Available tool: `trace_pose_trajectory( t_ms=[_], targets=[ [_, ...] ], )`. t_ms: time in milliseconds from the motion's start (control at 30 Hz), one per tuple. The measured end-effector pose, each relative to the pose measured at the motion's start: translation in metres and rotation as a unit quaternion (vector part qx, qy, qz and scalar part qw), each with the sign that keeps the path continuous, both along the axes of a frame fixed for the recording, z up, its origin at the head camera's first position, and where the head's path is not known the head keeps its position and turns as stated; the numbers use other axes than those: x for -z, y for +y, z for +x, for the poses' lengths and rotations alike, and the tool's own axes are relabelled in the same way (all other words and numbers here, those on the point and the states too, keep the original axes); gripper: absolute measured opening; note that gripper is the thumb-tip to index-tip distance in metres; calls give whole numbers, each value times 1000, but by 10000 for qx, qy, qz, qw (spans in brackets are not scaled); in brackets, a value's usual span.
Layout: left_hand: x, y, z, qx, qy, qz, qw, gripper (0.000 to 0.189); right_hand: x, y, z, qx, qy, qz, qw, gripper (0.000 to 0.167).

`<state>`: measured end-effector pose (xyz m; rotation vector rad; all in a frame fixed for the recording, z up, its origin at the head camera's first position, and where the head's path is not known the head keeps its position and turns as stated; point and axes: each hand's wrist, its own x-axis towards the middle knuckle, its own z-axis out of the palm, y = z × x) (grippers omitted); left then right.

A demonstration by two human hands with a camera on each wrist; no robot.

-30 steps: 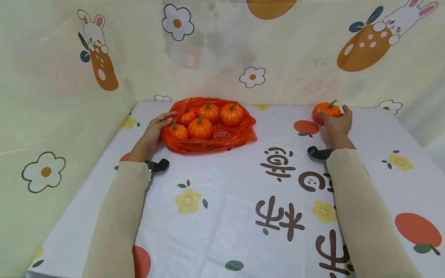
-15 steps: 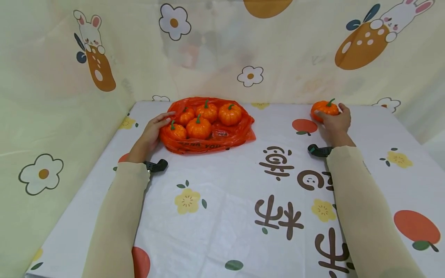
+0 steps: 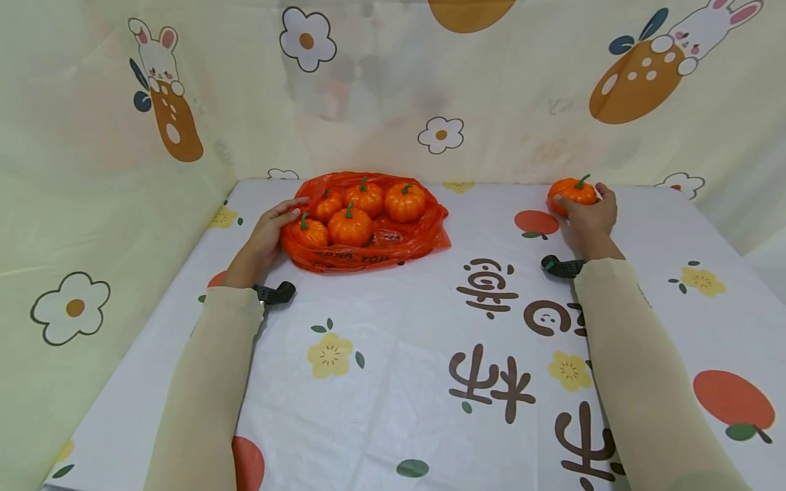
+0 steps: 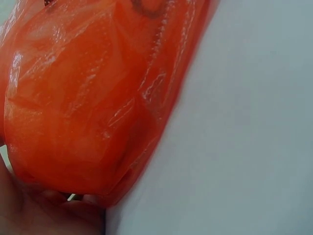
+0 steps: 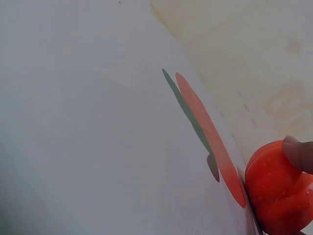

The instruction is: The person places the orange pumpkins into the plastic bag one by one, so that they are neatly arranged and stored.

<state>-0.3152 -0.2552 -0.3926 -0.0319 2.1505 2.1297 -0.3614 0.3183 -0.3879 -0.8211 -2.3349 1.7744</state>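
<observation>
An orange plastic bag [image 3: 424,239] lies with its mouth spread wide near the back of the table. Inside it sit several small orange pumpkins [image 3: 350,226] with green stems. My left hand [image 3: 267,235] rests against the bag's left side, its fingers stretched along the rim. In the left wrist view the bag's wall [image 4: 83,107] bulges over my fingers and hides part of them. Toward the back right, my right hand [image 3: 592,215] grips a single pumpkin [image 3: 568,190], stem up, between thumb and fingers. That pumpkin [image 5: 274,191] shows close to the tabletop in the right wrist view.
A white printed cloth [image 3: 381,382] with fruit, flowers and brown characters covers the table. A patterned cream curtain [image 3: 381,88] stands along the back edge, and another stretch of it runs down the left. Dark devices sit at both wrists.
The whole head view has shifted slightly to the left. Both hands keep their places, the left at the bag and the right around the pumpkin.
</observation>
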Motion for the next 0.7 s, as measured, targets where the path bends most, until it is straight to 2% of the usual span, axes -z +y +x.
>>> trace_pose_trajectory(
  t_ms=[700],
  targets=[
    [0,-1,0,16,-47,-35,10000,40,-4,-1,3,125,147,-263,9995,97]
  ],
)
